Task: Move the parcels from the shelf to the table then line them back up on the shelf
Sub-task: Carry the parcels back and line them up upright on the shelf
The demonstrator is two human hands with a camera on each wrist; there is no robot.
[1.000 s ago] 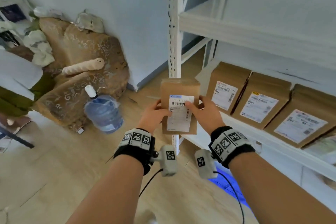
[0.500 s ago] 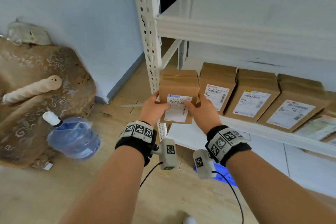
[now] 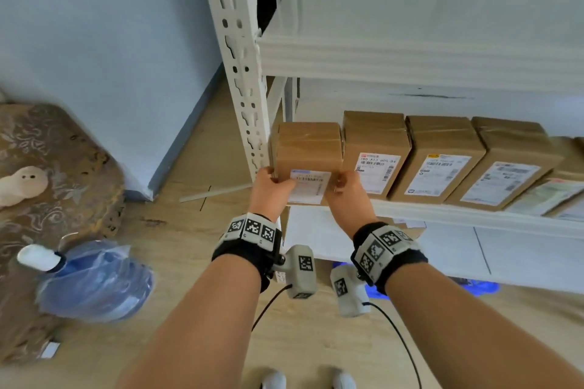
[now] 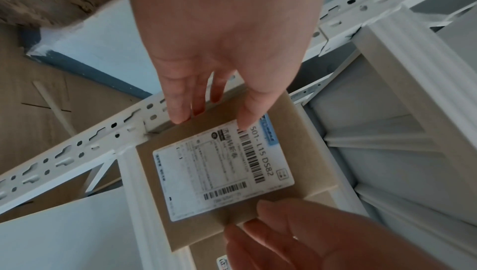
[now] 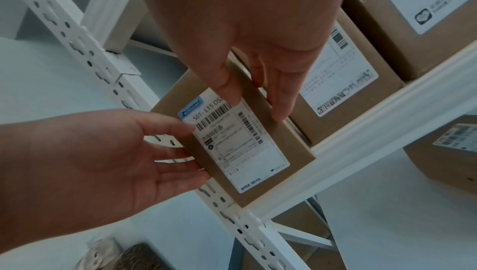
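A person stands at a white metal shelf unit (image 3: 410, 66), both hands on a brown cardboard parcel (image 3: 308, 151) at the left end of the middle shelf (image 3: 474, 218). The slotted corner upright (image 3: 240, 73) rises just beside the parcel's left side, and the left hand's fingers (image 4: 180, 109) lie in the narrow space between box and post. On the other side a row of parcels (image 3: 442, 161) fills the shelf toward its right end, the nearest one just beside the held box with the right hand's fingers (image 5: 281, 98) slipped between the two. An upper shelf board (image 3: 410, 50) overhangs the row.

The left hand (image 3: 271, 193) clasps the parcel's left edge, thumb on the front face by the white shipping label (image 3: 308, 185) and fingers wrapped along the side. The right hand (image 3: 349, 196) grips the right edge the same way, thumb laid on the label. The parcel stands upright with its long axis vertical, label facing out toward the person, its taped top turned up; its lower front edge is at the shelf's front lip (image 5: 361, 143), though whether it rests fully on the board cannot be told.

On the wooden floor (image 3: 177, 230) to the left lie a blue water jug (image 3: 94, 281) on its side and a patterned brown cushion (image 3: 60, 161) with a pale plush toy (image 3: 23, 181).
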